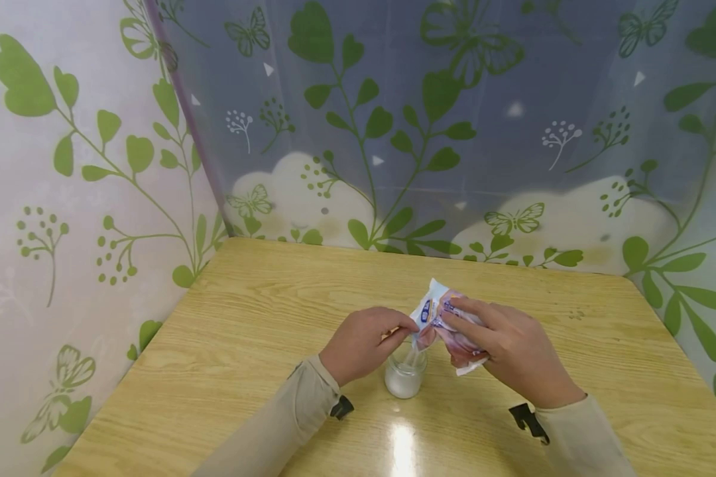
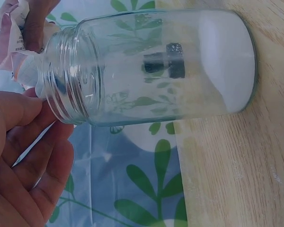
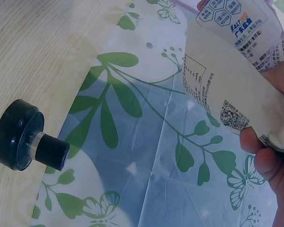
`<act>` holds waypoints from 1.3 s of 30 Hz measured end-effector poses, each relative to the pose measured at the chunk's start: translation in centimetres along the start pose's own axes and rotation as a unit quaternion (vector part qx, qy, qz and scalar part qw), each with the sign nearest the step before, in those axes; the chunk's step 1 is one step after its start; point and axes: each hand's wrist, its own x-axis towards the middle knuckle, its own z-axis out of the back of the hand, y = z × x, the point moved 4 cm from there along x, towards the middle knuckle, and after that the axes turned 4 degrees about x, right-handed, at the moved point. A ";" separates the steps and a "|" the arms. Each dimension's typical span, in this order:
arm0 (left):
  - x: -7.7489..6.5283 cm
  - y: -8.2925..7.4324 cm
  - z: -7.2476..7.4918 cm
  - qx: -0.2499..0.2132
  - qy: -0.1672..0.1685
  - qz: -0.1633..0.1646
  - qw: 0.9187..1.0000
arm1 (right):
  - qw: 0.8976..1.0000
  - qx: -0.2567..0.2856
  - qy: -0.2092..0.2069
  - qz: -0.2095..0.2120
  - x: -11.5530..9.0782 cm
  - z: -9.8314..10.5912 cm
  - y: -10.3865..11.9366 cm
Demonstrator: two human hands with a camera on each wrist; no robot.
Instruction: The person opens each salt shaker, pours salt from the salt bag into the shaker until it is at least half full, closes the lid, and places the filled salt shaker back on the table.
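Observation:
My right hand (image 1: 522,348) grips a soft, printed salt bag (image 1: 462,331), which is tilted with its lower left end over a glass jar (image 1: 404,381). At that end, my left hand (image 1: 364,341) pinches the bag's edge with thumb and forefinger. In the left wrist view its other fingers (image 2: 52,165) are bent beside the jar's threaded mouth. White salt (image 2: 227,61) lies in the bottom of the upright jar, its surface sloping. The back of the bag (image 3: 222,90), with small print and a square code, fills the upper part of the right wrist view.
A black, round-based object (image 3: 19,135) with a narrower stub stands on the wooden table (image 1: 244,318); the head view does not show it. Patterned cloth walls (image 1: 358,132) with green leaves and butterflies rise behind and beside the table.

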 end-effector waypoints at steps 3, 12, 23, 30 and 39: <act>0.0 0.0 0.0 -0.002 0.000 -0.001 1.000 | 1.000 0.000 0.001 -0.002 0.1 0.1 0.1; 0.0 -0.1 0.1 -0.001 0.005 -0.005 1.000 | 1.000 0.003 0.005 -0.002 0.0 0.0 0.0; 0.1 -0.2 0.0 -0.001 0.000 -0.008 1.000 | 1.000 0.004 -0.013 0.008 0.0 -0.2 0.1; 0.0 -0.2 -0.1 -0.007 -0.004 -0.015 1.000 | 1.000 0.002 -0.013 0.009 0.1 -0.1 0.3; 0.0 -0.3 0.1 -0.015 -0.002 -0.021 1.000 | 1.000 -0.002 -0.006 0.008 0.1 -0.3 0.3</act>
